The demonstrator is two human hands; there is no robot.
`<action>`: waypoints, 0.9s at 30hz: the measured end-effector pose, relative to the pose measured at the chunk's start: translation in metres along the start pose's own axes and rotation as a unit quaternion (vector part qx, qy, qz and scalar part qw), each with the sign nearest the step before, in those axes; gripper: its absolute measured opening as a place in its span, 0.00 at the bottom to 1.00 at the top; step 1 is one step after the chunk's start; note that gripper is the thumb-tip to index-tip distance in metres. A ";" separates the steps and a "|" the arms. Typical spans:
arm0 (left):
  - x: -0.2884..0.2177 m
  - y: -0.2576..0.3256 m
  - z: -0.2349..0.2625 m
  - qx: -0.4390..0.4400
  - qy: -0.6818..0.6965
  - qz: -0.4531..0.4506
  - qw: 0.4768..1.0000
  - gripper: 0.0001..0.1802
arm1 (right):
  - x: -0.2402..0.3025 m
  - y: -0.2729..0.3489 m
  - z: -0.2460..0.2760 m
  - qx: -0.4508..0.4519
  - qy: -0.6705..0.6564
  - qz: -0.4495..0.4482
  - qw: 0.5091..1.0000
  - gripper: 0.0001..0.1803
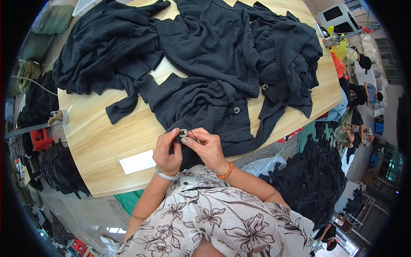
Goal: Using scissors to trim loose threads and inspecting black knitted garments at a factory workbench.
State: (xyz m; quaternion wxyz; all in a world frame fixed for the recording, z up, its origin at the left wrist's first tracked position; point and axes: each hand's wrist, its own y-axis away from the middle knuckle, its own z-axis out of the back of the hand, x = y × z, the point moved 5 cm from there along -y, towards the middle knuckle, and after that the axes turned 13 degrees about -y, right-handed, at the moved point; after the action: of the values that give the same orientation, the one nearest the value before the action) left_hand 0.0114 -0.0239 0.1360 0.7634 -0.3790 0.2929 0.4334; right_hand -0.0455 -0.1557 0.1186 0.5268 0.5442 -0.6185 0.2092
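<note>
Two hands, one button

Two hands meet at the near edge of the table (98, 141), on the hem of a dark cardigan (201, 103). Left hand (167, 152) pinches the knit tight beside a pale button (183, 132); right hand (206, 147) closes narrowly on what looks like a needle with thread — too fine to be sure. To do it well, I judge, keep the fabric flat and the button steady while the thread pulls through. Counted: three buttons show on the cardigan — one at the fingers, two further right (236, 110); one white slip (138, 161) lies left of the hands; the heaped knitwear cannot be counted apart.
</note>
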 end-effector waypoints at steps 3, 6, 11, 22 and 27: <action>-0.011 -0.005 0.001 -0.025 -0.054 -0.074 0.995 0.23 | 0.002 -0.001 0.000 -0.011 0.000 0.020 1.000 0.08; -0.014 -0.003 0.001 -0.021 -0.056 -0.076 0.995 0.24 | 0.011 -0.005 0.001 0.001 0.061 0.054 0.997 0.07; -0.018 -0.001 -0.001 0.008 -0.033 -0.051 0.998 0.25 | 0.017 -0.013 0.007 0.023 0.115 0.095 0.989 0.05; 0.002 0.000 -0.007 0.098 0.162 0.092 0.978 0.17 | 0.031 -0.019 -0.003 0.085 0.233 0.165 0.955 0.07; 0.010 0.002 -0.004 0.136 0.157 0.140 0.968 0.16 | 0.030 -0.015 -0.003 0.096 0.204 0.145 0.963 0.07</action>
State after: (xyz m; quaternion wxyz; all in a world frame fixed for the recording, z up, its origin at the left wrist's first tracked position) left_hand 0.0139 -0.0222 0.1254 0.6841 -0.2905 0.5149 0.4271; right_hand -0.0264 -0.1718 0.1415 0.5513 0.4427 -0.5468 0.4485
